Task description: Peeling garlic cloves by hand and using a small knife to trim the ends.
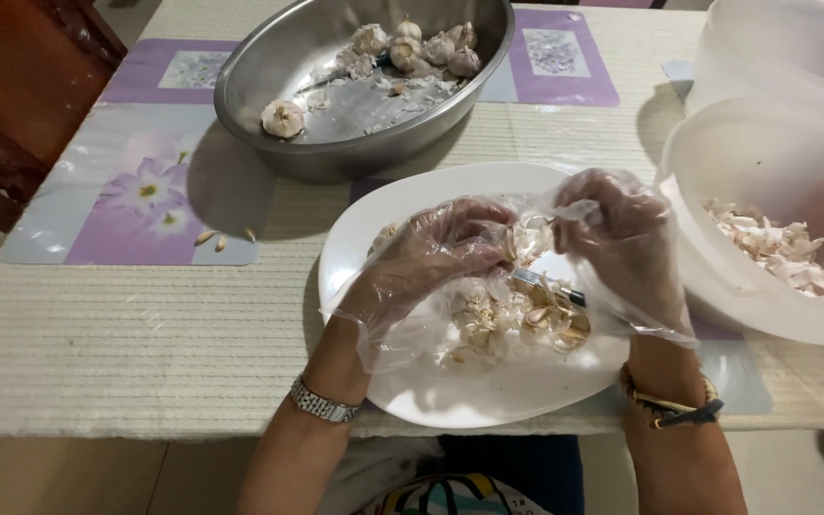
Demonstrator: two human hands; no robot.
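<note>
Both my hands wear loose clear plastic gloves and meet over a white oval plate (pixel 488 391). My left hand (pixel 431 257) pinches a garlic piece (pixel 529 238) with papery skin at its fingertips. My right hand (pixel 622 238) grips the same garlic from the other side, fingers curled. Below them on the plate lies a heap of garlic cloves and skins (pixel 498 319), with a small knife (pixel 550 286) resting on it.
A steel bowl (pixel 269 86) at the back holds several whole garlic bulbs (pixel 422 46) and loose skins. A translucent plastic tub (pixel 717 248) at the right contains garlic peels (pixel 784 253). Loose cloves (pixel 214 238) lie on a purple flowered placemat.
</note>
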